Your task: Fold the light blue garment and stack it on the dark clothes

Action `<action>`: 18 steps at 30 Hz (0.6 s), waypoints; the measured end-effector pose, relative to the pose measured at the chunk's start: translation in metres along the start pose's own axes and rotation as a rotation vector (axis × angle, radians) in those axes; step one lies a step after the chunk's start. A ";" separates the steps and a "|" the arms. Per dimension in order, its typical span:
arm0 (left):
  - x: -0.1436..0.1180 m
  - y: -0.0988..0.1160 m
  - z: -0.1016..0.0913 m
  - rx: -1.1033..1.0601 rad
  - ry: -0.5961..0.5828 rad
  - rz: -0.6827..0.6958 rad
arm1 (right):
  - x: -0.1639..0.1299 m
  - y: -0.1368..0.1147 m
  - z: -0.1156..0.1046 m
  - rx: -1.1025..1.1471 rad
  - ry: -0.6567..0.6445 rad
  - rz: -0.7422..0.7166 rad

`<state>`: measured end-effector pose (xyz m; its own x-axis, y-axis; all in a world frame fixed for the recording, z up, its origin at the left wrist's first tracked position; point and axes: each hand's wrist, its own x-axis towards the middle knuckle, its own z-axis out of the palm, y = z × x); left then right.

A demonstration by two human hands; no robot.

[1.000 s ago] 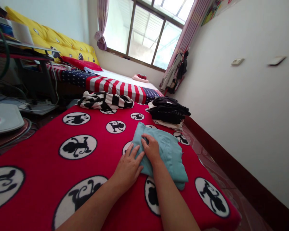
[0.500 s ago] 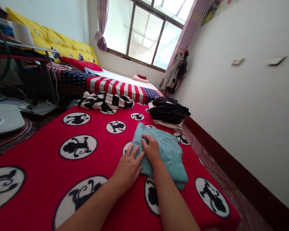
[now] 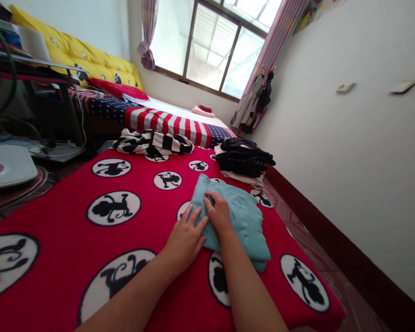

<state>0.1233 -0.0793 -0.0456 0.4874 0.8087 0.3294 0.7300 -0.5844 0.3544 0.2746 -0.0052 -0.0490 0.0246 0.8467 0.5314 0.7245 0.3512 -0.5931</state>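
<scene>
One folded teal cotton garment (image 3: 242,221) lies on the red fleece blanket with black-and-white monkey medallions (image 3: 65,230), toward its right edge. Right hand (image 3: 219,214) rests flat on the garment's left part, fingers together, gripping nothing. Left hand (image 3: 185,240) lies just beside it, fingers spread, fingertips touching the garment's left edge. Beyond: one black-and-white striped cloth heap (image 3: 152,142); one stack of dark folded clothes (image 3: 244,157).

The folded cloth (image 3: 242,221) was plain teal. The blanket (image 3: 55,230) was red with white discs bearing black monkeys. Behind lay a black-and-white striped garment (image 3: 152,142), a black clothes pile (image 3: 244,157), and a yellow cushion (image 3: 76,50).
</scene>
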 end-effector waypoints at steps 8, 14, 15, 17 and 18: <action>0.000 0.001 -0.001 -0.006 -0.014 -0.009 | 0.000 0.001 0.000 -0.001 0.003 0.000; -0.001 0.000 0.001 -0.009 -0.019 -0.007 | 0.000 0.001 0.000 0.000 0.001 0.003; -0.001 0.000 0.001 -0.009 -0.017 -0.007 | 0.000 0.001 0.000 0.000 -0.001 0.002; -0.001 0.001 0.000 -0.006 -0.024 -0.010 | 0.000 0.001 0.000 0.002 -0.002 0.001; -0.002 0.002 0.000 -0.003 -0.032 -0.011 | 0.000 0.001 0.000 0.003 -0.003 0.000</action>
<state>0.1236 -0.0816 -0.0455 0.4947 0.8168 0.2970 0.7340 -0.5756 0.3604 0.2754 -0.0047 -0.0489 0.0226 0.8480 0.5294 0.7225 0.3521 -0.5949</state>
